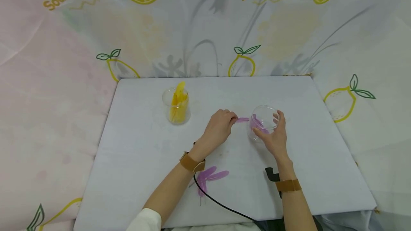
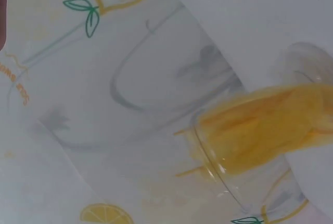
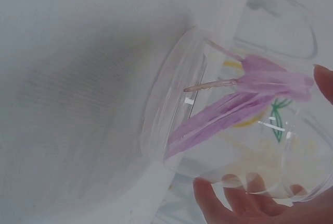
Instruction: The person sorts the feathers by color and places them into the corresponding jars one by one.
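My right hand [image 1: 275, 138] grips a clear plastic cup [image 1: 265, 108], thumb on the near side and fingers round the far right. Inside it lie purple feathers [image 3: 223, 114], their quills toward the cup's base in the right wrist view. Just left of that cup, my left hand [image 1: 219, 126] pinches one purple feather [image 1: 243, 119] that points at the cup's side. On the table below my left wrist lies a small group of loose purple feathers [image 1: 205, 179], partly crossed by a black cable.
A second clear cup [image 1: 166, 97] filled with yellow feathers [image 1: 178, 106] stands at the back left, also large in the left wrist view. A black cable [image 1: 221, 206] runs from my left wrist to the white table's [image 1: 135, 188] front edge. Lemon-printed cloth [image 1: 205, 17] hangs behind.
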Tool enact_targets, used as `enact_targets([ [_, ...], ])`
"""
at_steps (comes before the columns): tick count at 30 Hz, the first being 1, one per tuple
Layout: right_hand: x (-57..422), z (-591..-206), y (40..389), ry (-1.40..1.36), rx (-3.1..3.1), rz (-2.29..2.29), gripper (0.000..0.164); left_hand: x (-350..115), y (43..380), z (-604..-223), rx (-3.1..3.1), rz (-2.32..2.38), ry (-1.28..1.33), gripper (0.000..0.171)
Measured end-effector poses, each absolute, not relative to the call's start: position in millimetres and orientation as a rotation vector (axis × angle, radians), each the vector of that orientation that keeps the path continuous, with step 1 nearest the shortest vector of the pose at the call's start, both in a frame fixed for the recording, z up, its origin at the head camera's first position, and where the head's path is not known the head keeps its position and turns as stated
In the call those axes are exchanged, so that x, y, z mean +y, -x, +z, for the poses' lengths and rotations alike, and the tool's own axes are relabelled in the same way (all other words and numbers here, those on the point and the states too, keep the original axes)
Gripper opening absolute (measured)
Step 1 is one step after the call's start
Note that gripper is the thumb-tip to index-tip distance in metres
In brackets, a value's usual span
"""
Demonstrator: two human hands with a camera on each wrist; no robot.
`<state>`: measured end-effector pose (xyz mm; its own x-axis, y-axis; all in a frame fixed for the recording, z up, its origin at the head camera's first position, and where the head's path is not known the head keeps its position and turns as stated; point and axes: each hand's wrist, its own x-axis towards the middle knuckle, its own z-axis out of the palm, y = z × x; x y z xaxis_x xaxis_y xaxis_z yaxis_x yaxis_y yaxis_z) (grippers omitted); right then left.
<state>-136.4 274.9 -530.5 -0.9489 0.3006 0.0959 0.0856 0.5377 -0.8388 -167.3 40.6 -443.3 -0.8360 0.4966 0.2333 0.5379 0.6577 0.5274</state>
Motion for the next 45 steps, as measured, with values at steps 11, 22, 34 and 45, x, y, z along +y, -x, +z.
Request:
enact_targets([
  [11, 274, -531, 136, 0.332, -2.548, 1.375, 0.105, 92, 196, -428, -2.913, -0.496, 1.001, 0.014],
  [22, 275, -530, 135, 0.286, -2.529, 1.395, 0.105, 133, 206, -439, -2.949, -0.12, 1.098, 0.027],
  [34, 273, -531, 136, 0.294, -2.538, 1.395, 0.106, 103, 195, -458, -2.757, -0.445, 1.13, 0.024],
  [45, 272, -529, 136, 0.319, -2.54, 1.391, 0.105, 18, 134, -490, -2.997, -0.736, 1.031, 0.018],
])
